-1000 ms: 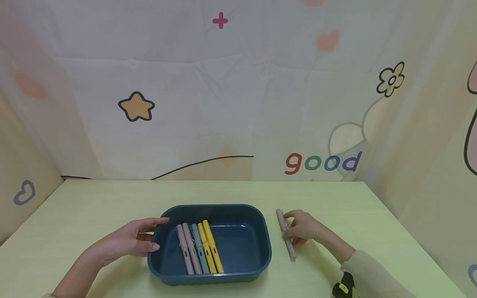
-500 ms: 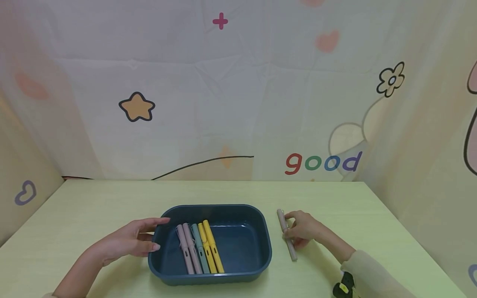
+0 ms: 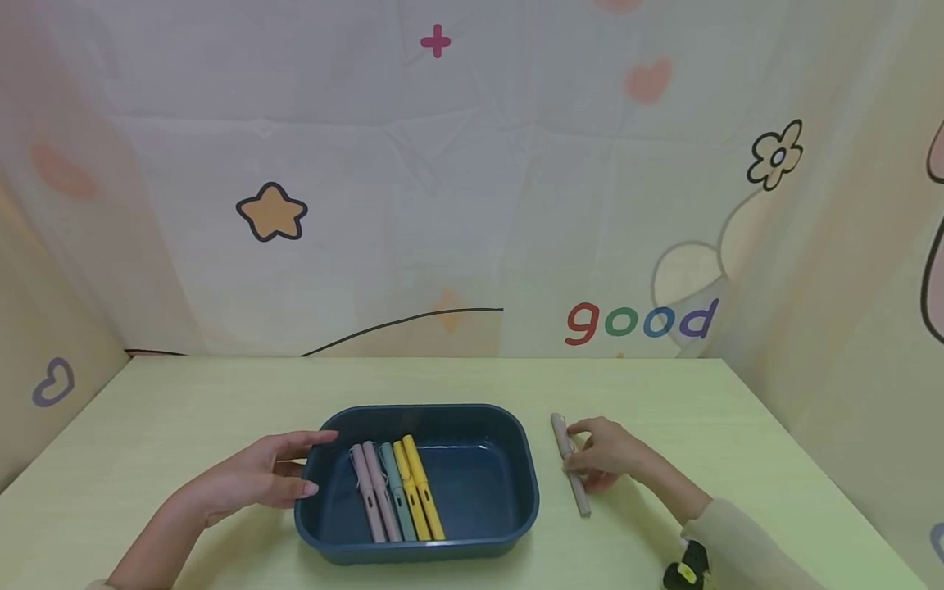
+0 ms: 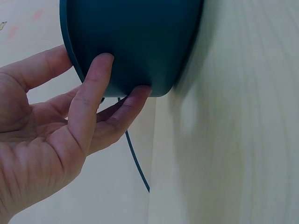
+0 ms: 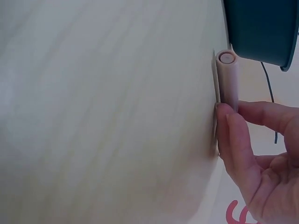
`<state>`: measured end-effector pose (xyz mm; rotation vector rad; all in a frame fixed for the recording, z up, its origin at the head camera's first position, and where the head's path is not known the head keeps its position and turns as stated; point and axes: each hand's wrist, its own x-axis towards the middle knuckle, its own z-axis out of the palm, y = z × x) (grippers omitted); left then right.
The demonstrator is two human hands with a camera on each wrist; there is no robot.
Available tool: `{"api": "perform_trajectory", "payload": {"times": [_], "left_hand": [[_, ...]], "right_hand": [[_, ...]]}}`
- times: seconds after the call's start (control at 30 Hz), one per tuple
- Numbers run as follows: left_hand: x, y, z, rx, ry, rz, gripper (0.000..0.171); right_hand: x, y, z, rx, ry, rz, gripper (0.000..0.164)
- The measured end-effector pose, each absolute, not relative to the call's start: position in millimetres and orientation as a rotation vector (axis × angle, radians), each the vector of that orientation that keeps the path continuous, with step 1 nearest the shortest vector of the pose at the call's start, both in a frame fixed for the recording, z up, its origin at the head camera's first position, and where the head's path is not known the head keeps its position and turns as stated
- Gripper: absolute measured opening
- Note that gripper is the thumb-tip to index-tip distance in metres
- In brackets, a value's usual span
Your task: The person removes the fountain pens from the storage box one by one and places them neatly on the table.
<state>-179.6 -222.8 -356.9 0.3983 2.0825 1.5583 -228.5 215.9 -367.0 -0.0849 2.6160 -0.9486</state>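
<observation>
A dark blue rectangular basin [image 3: 479,483] stands on the table. Side by side in its left half lie two mauve pens [image 3: 379,496], a teal pen [image 3: 398,492] and two yellow pens [image 3: 422,487]. At the basin's left end, my left hand [image 3: 254,471] rests its loosely extended fingers against the rim and outer wall; the left wrist view shows the thumb [image 4: 96,79] on that wall. Right of the basin, my right hand [image 3: 608,455] pinches a pale greyish-pink pen [image 3: 581,498] between thumb and fingers. The pen's round end [image 5: 227,58] faces the right wrist camera, close along the tabletop.
The pale wood-grain table [image 3: 243,393] ends at a printed cloth backdrop [image 3: 442,205], with cloth also hanging along both sides. A small black and yellow item [image 3: 686,565] shows beside the right sleeve [image 3: 737,537]. A strip of tabletop separates the basin from the pinched pen.
</observation>
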Motion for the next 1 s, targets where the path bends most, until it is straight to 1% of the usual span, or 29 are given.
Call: {"api": "perform_trajectory", "payload": {"times": [0.3, 0.63, 1.0], "left_hand": [[-180.0, -222.1, -356.3, 0.388, 2.085, 1.555, 0.067], [-180.4, -223.0, -357.5, 0.392, 2.073, 1.566, 0.066], [-179.9, -223.9, -357.3, 0.405, 2.069, 1.567, 0.067]], "right_hand": [[-226.8, 221.6, -363.0, -0.047, 2.607, -0.984, 0.054], [-222.5, 231.5, -346.7, -0.228, 2.588, -1.169, 0.045], [-212.7, 222.6, -325.7, -0.321, 2.517, -1.342, 0.047]]}}
